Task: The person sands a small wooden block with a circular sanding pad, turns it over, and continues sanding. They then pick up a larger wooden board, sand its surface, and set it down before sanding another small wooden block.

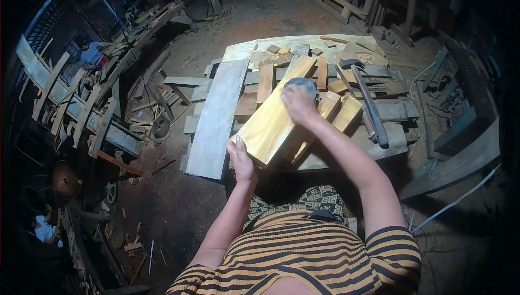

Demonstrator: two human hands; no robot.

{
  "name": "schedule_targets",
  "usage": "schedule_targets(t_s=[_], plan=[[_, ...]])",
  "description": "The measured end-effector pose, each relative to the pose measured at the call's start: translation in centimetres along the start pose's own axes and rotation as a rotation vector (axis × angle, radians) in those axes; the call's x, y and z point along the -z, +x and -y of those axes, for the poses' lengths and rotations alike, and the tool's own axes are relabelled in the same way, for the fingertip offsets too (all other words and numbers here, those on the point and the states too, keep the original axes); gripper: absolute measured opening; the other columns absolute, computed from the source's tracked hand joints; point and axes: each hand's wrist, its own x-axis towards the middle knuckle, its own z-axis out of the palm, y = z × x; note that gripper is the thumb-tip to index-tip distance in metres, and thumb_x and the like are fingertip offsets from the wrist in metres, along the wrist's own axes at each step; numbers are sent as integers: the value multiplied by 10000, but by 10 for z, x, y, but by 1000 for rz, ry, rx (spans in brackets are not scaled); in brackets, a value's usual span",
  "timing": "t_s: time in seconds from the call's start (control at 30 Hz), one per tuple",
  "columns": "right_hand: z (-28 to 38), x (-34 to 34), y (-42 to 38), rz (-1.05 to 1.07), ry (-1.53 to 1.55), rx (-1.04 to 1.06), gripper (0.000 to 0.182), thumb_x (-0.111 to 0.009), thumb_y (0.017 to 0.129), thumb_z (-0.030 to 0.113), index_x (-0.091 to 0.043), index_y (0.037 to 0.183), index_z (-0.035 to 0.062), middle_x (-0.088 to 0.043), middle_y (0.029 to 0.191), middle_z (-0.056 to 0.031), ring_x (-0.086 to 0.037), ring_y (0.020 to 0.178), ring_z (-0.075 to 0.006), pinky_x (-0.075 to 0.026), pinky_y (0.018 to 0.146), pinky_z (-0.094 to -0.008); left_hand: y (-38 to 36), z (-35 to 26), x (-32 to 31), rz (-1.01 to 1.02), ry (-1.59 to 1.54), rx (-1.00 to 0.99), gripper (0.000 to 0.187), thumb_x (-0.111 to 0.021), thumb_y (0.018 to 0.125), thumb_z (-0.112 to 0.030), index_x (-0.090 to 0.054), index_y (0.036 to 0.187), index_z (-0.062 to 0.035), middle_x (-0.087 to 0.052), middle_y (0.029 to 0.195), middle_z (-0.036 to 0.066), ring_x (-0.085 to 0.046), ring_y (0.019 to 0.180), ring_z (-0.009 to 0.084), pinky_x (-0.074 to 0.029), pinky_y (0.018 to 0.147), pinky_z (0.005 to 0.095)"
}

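Observation:
A long yellow wooden block (273,119) lies slanted on a low pile of planks in front of me. My left hand (241,159) grips its near end, thumb on top. My right hand (298,103) presses a dark grey rounded pad (300,84) onto the block's upper face, about halfway along it. What exactly the pad is I cannot tell. Two shorter yellow blocks (346,113) lie just right of my right wrist.
A hammer (368,100) with a long handle rests on the planks to the right. A wide grey board (216,119) lies to the left. Small wood offcuts (279,51) litter a pale sheet behind. Timber and machine parts line the dirt floor on the left.

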Motion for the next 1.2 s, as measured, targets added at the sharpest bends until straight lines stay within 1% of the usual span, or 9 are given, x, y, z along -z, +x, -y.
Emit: schedule_targets(t_s=[0.1, 0.3, 0.37, 0.53, 0.6, 0.77, 0.87, 1.03, 1.2], plan=[[47, 2, -25, 118, 240, 301, 265, -488, 901, 216, -627, 1054, 51, -602, 1019, -148, -533, 1022, -324, -426, 889, -417, -3, -4, -2, -34, -15, 83, 412, -384, 973, -379, -353, 1210, -43, -467, 1133, 124, -496, 1031, 194, -417, 878, 338], [41, 35, 1, 372, 606, -98, 344, -591, 831, 298, -614, 1082, 64, -600, 1029, -138, -549, 1007, -309, -433, 871, -374, -7, -7, -1, -24, -64, 117, 435, -355, 978, -403, -350, 1223, -44, -469, 1136, 127, -501, 1025, 195, -415, 889, 346], [31, 39, 3, 4, 425, 186, 397, -653, 782, 305, -604, 1097, 69, -593, 1037, -139, -544, 1012, -314, -426, 885, -388, -3, 0, 1, -40, -42, 104, 440, -359, 978, -407, -351, 1207, -32, -475, 1126, 129, -499, 1030, 196, -412, 895, 348], [-29, 33, 13, -292, -92, -123, 520, -682, 770, 300, -558, 1218, 67, -577, 1170, -165, -486, 1157, -325, -380, 970, -394, -4, 2, 2, -49, -92, 112, 405, -376, 977, -378, -375, 1177, -26, -482, 1114, 127, -491, 1032, 194, -394, 906, 338], [-54, 19, 6, 290, 284, -290, 534, -634, 800, 340, -525, 1270, 113, -527, 1264, -156, -459, 1201, -332, -370, 989, -373, -2, 3, 0, -50, -89, 97, 394, -383, 976, -369, -380, 1171, -27, -481, 1114, 125, -487, 1034, 193, -388, 910, 334], [-48, 23, 6, 463, 427, -595, 447, -518, 875, 330, -483, 1303, 208, -462, 1348, -92, -429, 1217, -367, -359, 1003, -396, 3, 10, 7, -34, 24, 20, 384, -377, 980, -357, -379, 1180, -30, -467, 1124, 119, -470, 1049, 184, -374, 923, 323], [-35, 12, -5, 38, -196, -67, 381, -539, 865, 228, -539, 1243, 183, -514, 1294, -107, -459, 1221, -281, -342, 1023, -356, -1, -4, 1, -35, 0, 64, 398, -359, 984, -378, -382, 1186, -36, -466, 1124, 114, -466, 1055, 181, -370, 926, 319], [50, 26, -31, 353, 371, 199, 418, -587, 792, 146, -547, 1207, 125, -511, 1274, -134, -481, 1196, -301, -382, 999, -434, -1, -11, -2, -5, -105, 56, 434, -314, 987, -426, -392, 1191, -52, -472, 1125, 111, -480, 1048, 189, -395, 915, 335], [94, 49, -47, 149, 438, 590, 354, -574, 753, 151, -571, 1107, 156, -569, 1074, -115, -547, 1057, -303, -439, 888, -412, 4, -1, 10, 72, -261, 120, 445, -278, 983, -462, -404, 1181, -84, -505, 1091, 82, -539, 973, 181, -447, 871, 335]])
